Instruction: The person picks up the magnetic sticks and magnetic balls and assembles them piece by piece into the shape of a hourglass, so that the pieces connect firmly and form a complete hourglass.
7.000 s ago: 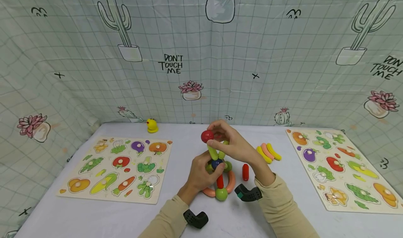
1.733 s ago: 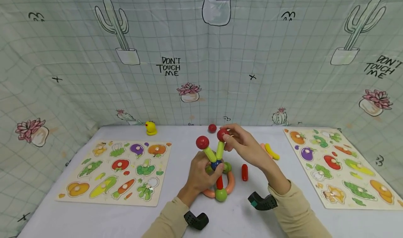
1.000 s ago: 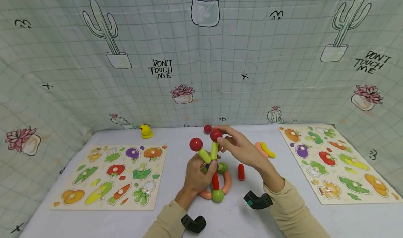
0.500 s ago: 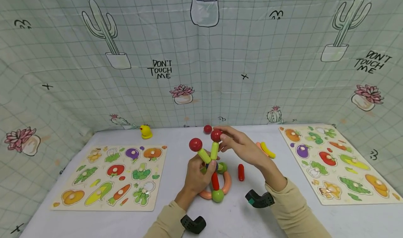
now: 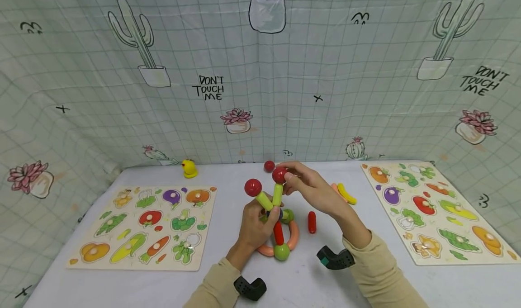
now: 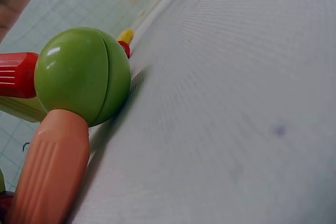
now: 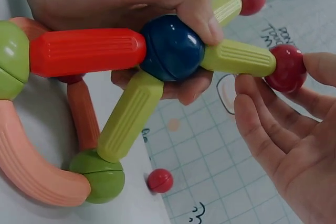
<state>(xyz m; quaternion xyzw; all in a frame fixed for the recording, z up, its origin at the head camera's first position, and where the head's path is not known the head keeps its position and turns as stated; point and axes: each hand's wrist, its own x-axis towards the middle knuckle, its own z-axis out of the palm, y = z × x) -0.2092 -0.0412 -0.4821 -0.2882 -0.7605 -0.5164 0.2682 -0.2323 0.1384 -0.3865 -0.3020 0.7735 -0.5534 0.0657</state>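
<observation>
Cream-coloured, a puzzle board (image 5: 132, 217) with fruit and vegetable pieces lies at the lower left of the frame on the white counter (image 5: 228, 181), and a yellow duck (image 5: 189, 168) sits just beyond its far edge. Right of these, at lower centre, your left hand (image 5: 255, 224) keeps a narrow grip on the blue ball (image 7: 174, 48), thumb on the near side and fingers behind, as the right wrist view shows. Two yellow-green sticks rise from that ball: the left stick (image 5: 265, 201) tilts outward to a red ball (image 5: 253, 187), and the right stick (image 5: 277, 195) stands nearly upright under a second red ball (image 5: 279, 175). Behind them lies a loose red ball (image 5: 269, 166). Below, a red stick (image 5: 278, 233) slopes from the blue ball to a green ball (image 5: 281, 252), which joins a curved salmon piece (image 5: 293, 235). Your right hand (image 5: 311, 188) pinches the second red ball, its grip holding it between thumb and fingers. Under that forearm's left side, a short red piece (image 5: 312, 222) lies apart; farther right, a yellow curve (image 5: 347, 193) rests beside a salmon curve (image 5: 334, 187) partly hidden by your hand. Another board (image 5: 437, 260) fills the lower right.
</observation>
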